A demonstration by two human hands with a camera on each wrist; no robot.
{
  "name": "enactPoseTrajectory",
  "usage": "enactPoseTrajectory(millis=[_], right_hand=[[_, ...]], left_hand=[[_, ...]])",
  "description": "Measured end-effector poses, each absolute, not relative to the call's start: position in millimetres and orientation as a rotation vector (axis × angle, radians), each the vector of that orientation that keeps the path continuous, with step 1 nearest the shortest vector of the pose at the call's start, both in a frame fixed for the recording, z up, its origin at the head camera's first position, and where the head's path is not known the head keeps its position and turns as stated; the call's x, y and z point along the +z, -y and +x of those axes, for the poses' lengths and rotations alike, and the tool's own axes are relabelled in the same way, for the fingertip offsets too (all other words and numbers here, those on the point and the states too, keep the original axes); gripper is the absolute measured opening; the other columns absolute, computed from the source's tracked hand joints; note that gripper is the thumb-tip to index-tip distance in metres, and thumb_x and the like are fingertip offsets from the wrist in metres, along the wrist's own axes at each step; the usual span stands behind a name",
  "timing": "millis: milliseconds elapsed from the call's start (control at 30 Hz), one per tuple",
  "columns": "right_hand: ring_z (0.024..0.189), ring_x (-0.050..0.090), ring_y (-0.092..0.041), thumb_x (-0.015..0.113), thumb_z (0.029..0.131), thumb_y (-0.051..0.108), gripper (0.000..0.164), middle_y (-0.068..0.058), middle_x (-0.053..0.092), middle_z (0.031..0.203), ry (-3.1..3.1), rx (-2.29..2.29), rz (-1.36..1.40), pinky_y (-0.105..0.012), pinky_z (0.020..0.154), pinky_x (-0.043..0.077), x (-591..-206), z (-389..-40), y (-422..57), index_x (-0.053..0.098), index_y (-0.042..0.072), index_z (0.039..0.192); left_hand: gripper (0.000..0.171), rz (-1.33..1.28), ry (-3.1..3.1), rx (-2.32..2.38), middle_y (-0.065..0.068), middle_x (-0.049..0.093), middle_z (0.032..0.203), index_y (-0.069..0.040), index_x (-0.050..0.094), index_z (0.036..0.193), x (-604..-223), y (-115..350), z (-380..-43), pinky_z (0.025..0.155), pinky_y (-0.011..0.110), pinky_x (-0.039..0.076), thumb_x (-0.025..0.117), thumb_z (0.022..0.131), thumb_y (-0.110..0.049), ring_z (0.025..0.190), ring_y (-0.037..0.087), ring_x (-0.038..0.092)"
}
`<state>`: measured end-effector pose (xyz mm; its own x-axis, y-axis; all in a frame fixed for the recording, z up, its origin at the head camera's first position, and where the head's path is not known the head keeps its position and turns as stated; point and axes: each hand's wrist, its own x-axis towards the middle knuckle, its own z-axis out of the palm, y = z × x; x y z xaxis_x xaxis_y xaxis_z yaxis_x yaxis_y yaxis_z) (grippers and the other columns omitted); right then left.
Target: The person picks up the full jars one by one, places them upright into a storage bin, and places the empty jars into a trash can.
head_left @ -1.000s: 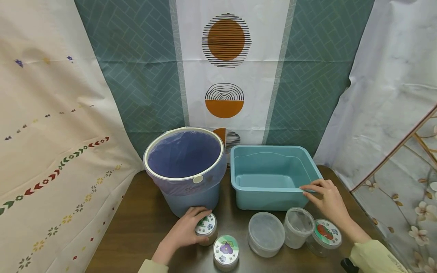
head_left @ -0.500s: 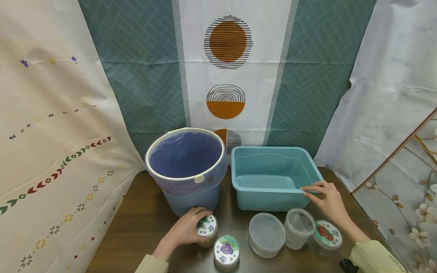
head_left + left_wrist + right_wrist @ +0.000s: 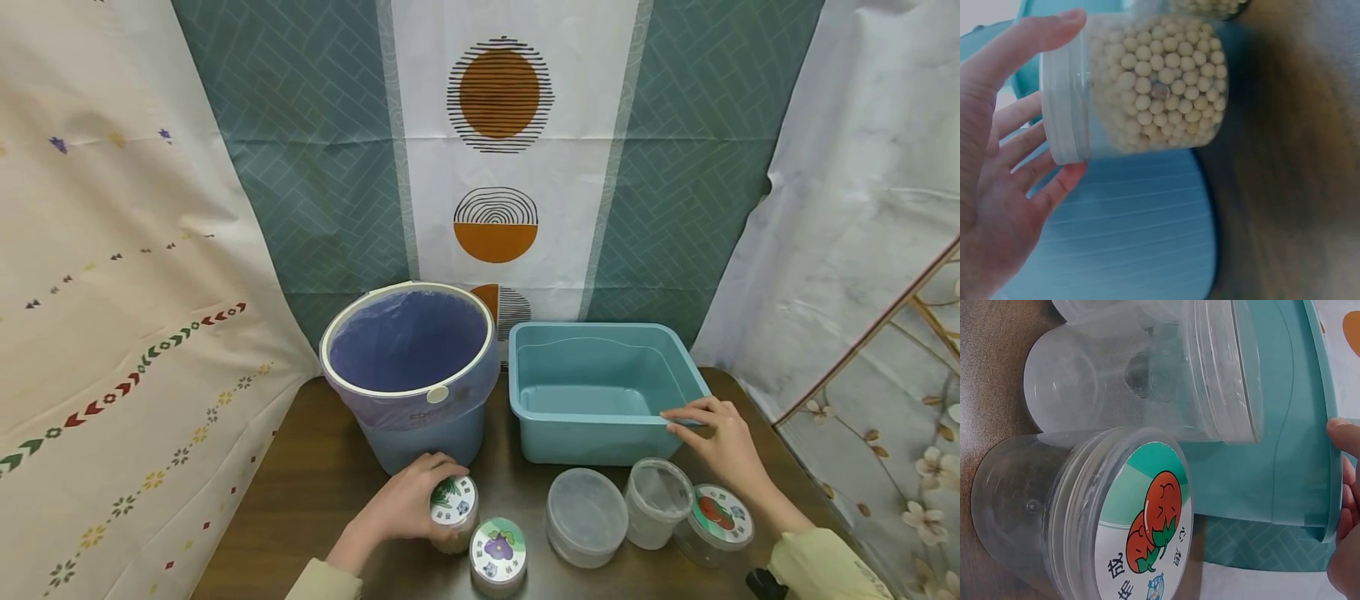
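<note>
My left hand grips a clear plastic jar by its lid. Round beige beans or beads fill much of that jar, and its white lid bears a green plant picture. In the left wrist view the thumb lies on one side of the lid, with fingertips on the opposite side. Whether the jar touches the table is hard to tell. My right hand pinches the front rim of a teal plastic basin near its right corner. A jar with a purple eggplant lid stands beside the held jar.
Behind the left hand stands a blue trash bin lined with a bag. Before the basin are a wide translucent tub, a clear jar and a tomato-lidded jar. Patterned curtains enclose the wooden table.
My left hand and its jar have shifted slightly toward me, and the left sleeve has moved a little left. The right hand stays on the basin's rim.
</note>
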<state>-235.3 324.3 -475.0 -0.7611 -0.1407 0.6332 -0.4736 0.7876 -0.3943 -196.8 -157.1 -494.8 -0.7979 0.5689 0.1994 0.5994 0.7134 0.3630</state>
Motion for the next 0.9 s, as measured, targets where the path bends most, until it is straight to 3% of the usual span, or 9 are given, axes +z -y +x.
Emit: enactPoseTrajectory(millis=[367, 900], right_hand=[[0.1, 0.036, 0.008, 0.083, 0.074, 0.005, 0.028, 0.002, 0.061, 0.095, 2.39, 0.775, 0.441, -0.028, 0.077, 0.034, -475.2, -234.0, -324.7, 0.08, 0.019, 0.097], [0.1, 0.034, 0.01, 0.081, 0.077, 0.006, 0.026, 0.003, 0.06, 0.098, 2.429, 0.821, 0.407, -0.027, 0.078, 0.033, -476.4, -234.2, -326.2, 0.079, 0.02, 0.099]], left_hand=[[0.08, -0.98, 2.825, -0.607, -0.016, 0.058, 0.123, -0.032, 0.062, 0.128, -447.1, 151.3, -192.1, 0.08, 0.024, 0.051, 0.09, 0.055, -0.049, 0.107, 0.004, 0.051], [0.072, -1.276, 2.766, -0.667, -0.012, 0.059, 0.123, -0.029, 0.063, 0.128, -401.2, 109.7, -205.9, 0.082, 0.02, 0.049, 0.088, 0.063, -0.046, 0.104, 0.005, 0.049]])
